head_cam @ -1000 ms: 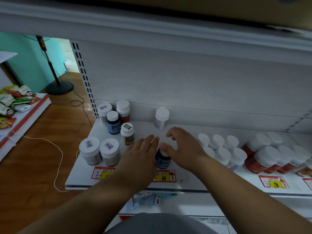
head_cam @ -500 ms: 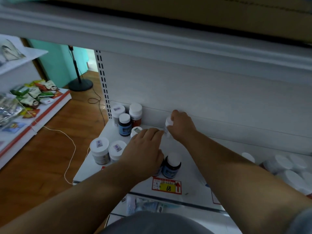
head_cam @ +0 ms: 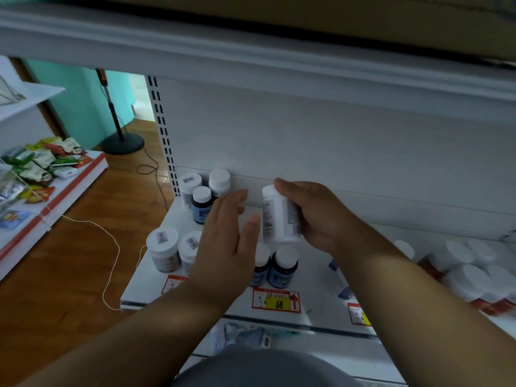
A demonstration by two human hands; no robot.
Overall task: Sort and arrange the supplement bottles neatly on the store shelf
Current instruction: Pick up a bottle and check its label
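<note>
From the head camera we see our right hand [head_cam: 321, 216] curled round a white plastic supplement bottle with a printed label [head_cam: 280, 216], held tilted above the white metal store shelf [head_cam: 315, 277]. Our left hand [head_cam: 226, 241] hovers beside it, fingers straight and holding nothing. Two dark bottles with blue labels and white caps [head_cam: 275, 266] stand below, near the yellow price tag [head_cam: 276, 301].

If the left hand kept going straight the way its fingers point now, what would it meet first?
Probably the white-capped bottle with the dark red body at the back of the white metal shelf, or the back panel just to its right. The left hand is open and points up and back; depth is unclear.
</note>
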